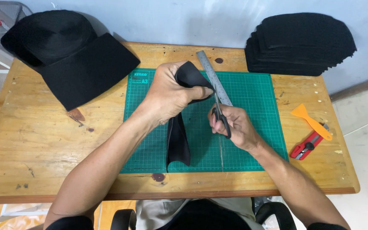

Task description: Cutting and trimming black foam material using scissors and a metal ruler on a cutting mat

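Scissors (221, 117) gripped in the right hand (235, 127) bite into black fabric (179, 136) pinched by the left hand (169, 96) above the green mat (252, 127), cut barely begun.

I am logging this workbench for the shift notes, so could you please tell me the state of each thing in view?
Black strip: held up, hanging onto the mat.
Scissors: held in the right hand, at the strip.
Left hand: gripping the strip.
Ruler: flat on the green mat.
Red knife: lying on the table.
Black pieces: stacked.
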